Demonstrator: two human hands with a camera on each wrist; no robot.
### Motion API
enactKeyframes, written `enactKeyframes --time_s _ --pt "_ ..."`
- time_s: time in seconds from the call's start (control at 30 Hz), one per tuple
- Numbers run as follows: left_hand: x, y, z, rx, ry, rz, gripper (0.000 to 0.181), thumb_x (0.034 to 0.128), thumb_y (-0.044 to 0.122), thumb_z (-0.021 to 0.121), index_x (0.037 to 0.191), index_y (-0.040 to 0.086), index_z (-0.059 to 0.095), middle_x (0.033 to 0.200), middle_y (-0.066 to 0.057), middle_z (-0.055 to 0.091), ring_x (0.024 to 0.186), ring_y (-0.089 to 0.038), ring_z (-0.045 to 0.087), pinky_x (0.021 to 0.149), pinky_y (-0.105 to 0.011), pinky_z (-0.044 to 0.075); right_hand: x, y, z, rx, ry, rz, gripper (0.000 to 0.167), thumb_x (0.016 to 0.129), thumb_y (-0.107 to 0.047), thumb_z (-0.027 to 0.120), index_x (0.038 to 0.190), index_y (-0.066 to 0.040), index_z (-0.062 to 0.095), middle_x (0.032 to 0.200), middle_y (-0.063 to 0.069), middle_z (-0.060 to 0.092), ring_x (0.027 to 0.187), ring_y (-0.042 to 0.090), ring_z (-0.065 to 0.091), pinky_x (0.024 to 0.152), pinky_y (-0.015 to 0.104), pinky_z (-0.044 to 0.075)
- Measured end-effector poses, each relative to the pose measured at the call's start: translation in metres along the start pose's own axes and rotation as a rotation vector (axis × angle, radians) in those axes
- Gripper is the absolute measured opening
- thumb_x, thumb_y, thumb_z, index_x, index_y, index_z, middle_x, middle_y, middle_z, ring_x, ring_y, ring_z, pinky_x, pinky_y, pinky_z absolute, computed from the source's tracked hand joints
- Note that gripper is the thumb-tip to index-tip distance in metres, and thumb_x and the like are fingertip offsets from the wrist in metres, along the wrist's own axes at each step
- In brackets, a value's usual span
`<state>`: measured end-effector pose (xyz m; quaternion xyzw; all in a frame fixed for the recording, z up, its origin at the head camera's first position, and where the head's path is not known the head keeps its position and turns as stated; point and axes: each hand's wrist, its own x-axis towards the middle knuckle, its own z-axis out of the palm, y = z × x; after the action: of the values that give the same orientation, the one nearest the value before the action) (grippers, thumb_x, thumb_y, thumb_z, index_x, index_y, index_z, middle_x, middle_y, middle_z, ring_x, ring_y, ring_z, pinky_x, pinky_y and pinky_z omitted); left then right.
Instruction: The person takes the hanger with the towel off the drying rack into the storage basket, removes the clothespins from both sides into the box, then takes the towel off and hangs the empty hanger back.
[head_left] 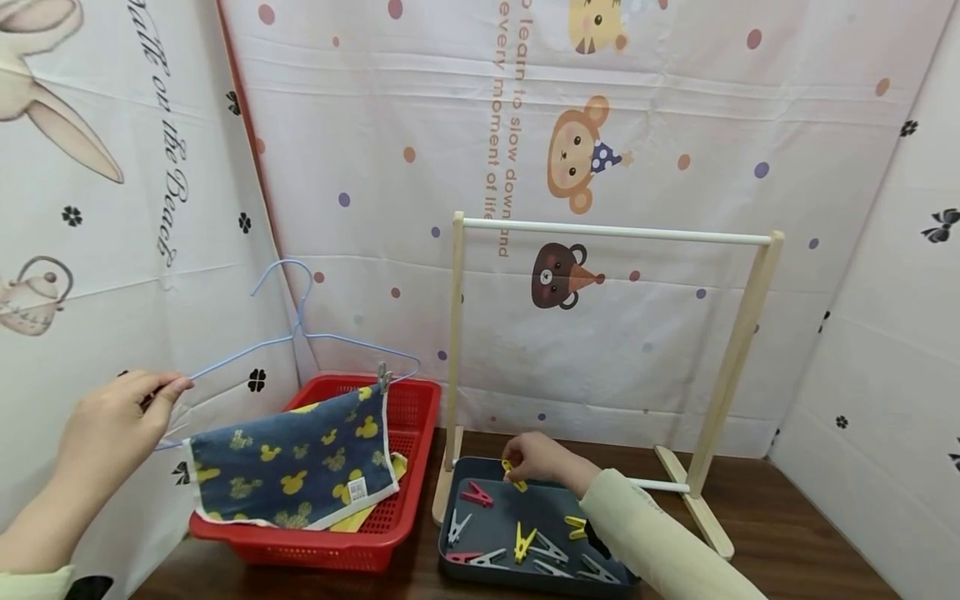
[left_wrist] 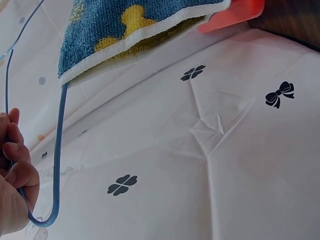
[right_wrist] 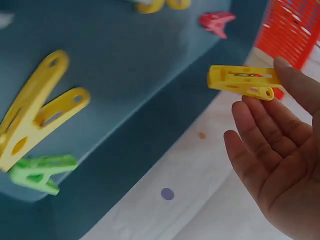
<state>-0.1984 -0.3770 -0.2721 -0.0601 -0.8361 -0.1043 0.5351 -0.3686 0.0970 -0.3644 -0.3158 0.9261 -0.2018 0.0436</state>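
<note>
My left hand (head_left: 120,425) grips one end of a light blue wire clothes hanger (head_left: 243,354), held up at the left. Over its lower bar hangs a dark blue towel (head_left: 300,462) with yellow mouse-head shapes and a white edge. A grey clothespin (head_left: 384,377) clips the towel's right corner to the hanger. My right hand (head_left: 547,460) pinches a yellow clothespin (right_wrist: 245,80) between thumb and fingers, above the dark tray (head_left: 517,508). Loose clothespins lie in that tray, among them a red one (head_left: 477,494), a yellow one (head_left: 523,542) and a green one (right_wrist: 42,172).
A red plastic basket (head_left: 423,433) stands below the towel, with yellow cloth (head_left: 356,521) in it. Behind the tray rises a wooden rack with a white top rail (head_left: 615,232). Printed curtains enclose the brown table (head_left: 810,533) at the back and sides.
</note>
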Motion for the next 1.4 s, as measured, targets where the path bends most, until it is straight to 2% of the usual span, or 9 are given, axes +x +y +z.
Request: enactKeyframes --time_s 0.17,0.2,0.27,0.43,0.77,0.83,1.07,1.27,1.4 --pt "-0.001 0.001 0.0 0.02 -0.023 -0.011 0.021 0.0974 0.011 0.067 0.09 -0.006 0.076 0.076 -0.021 0.071 0.056 -0.017 0.052 0.051 -0.027 0.036 -0.002 0.005 0.012 -0.108 -0.036 0.04 0.022 0.082 -0.013 0.084 0.099 -0.003 0.075 0.085 0.003 0.067 0.074 0.014 0.053 0.067 0.033 0.049" --pt "-0.002 0.001 0.0 0.02 -0.024 -0.009 0.021 0.0971 0.011 0.067 0.09 -0.006 0.076 0.076 -0.021 0.071 0.056 -0.016 0.052 0.051 -0.028 0.036 -0.003 0.006 0.014 -0.126 -0.04 0.05 0.021 0.082 -0.013 0.085 0.098 -0.004 0.076 0.085 0.003 0.067 0.073 0.013 0.053 0.067 0.033 0.049" --pt "-0.002 0.001 0.0 0.023 -0.02 0.0 0.02 0.097 0.01 0.067 0.09 -0.006 0.076 0.077 -0.021 0.071 0.06 -0.028 0.056 0.052 -0.032 0.039 -0.003 0.007 0.019 -0.166 -0.039 0.069 0.02 0.081 -0.014 0.086 0.096 -0.005 0.076 0.083 0.002 0.067 0.072 0.013 0.053 0.068 0.032 0.05" --pt "-0.001 0.003 0.001 0.025 -0.021 -0.001 0.02 0.0975 0.01 0.066 0.091 -0.007 0.075 0.08 -0.023 0.072 0.069 -0.041 0.059 0.057 -0.046 0.045 -0.005 0.011 0.027 -0.356 -0.011 0.079 0.016 0.08 -0.017 0.087 0.084 -0.008 0.074 0.074 -0.001 0.066 0.064 0.012 0.051 0.062 0.029 0.049" --pt "0.001 0.005 0.001 0.016 -0.007 0.022 0.021 0.0971 0.011 0.066 0.089 -0.005 0.076 0.073 -0.018 0.07 0.06 -0.031 0.056 0.051 -0.04 0.04 -0.006 0.017 0.034 -0.534 0.053 0.031 0.024 0.075 -0.017 0.09 0.07 -0.012 0.067 0.064 -0.002 0.062 0.056 0.01 0.047 0.053 0.027 0.043" --pt "0.001 0.005 0.001 0.014 -0.01 0.019 0.019 0.0967 0.01 0.067 0.089 -0.005 0.076 0.073 -0.017 0.07 0.06 -0.028 0.055 0.051 -0.039 0.04 -0.005 0.019 0.035 -0.54 0.056 0.035 0.025 0.075 -0.018 0.091 0.07 -0.012 0.067 0.064 -0.003 0.062 0.056 0.01 0.047 0.054 0.027 0.043" --pt "-0.002 0.005 0.0 0.017 -0.036 -0.007 0.016 0.095 0.008 0.067 0.091 -0.005 0.076 0.078 -0.02 0.072 0.069 -0.04 0.06 0.058 -0.05 0.045 -0.003 0.025 0.038 -0.527 0.056 0.068 0.024 0.076 -0.02 0.09 0.071 -0.013 0.068 0.065 -0.003 0.061 0.057 0.01 0.047 0.055 0.027 0.043" --pt "-0.003 0.004 0.002 0.009 -0.021 0.007 0.016 0.0942 0.008 0.068 0.089 -0.005 0.076 0.077 -0.019 0.072 0.067 -0.036 0.06 0.058 -0.038 0.043 -0.005 0.022 0.036 -0.52 0.055 0.065 0.024 0.077 -0.022 0.09 0.071 -0.012 0.068 0.064 -0.003 0.06 0.057 0.01 0.046 0.054 0.027 0.041" --pt "-0.003 0.003 0.002 0.011 -0.027 0.004 0.017 0.0951 0.008 0.067 0.09 -0.006 0.076 0.078 -0.021 0.073 0.071 -0.041 0.06 0.06 -0.043 0.044 -0.007 0.018 0.033 -0.522 0.066 0.045 0.022 0.078 -0.023 0.09 0.074 -0.012 0.071 0.066 -0.003 0.062 0.058 0.01 0.047 0.055 0.027 0.043"
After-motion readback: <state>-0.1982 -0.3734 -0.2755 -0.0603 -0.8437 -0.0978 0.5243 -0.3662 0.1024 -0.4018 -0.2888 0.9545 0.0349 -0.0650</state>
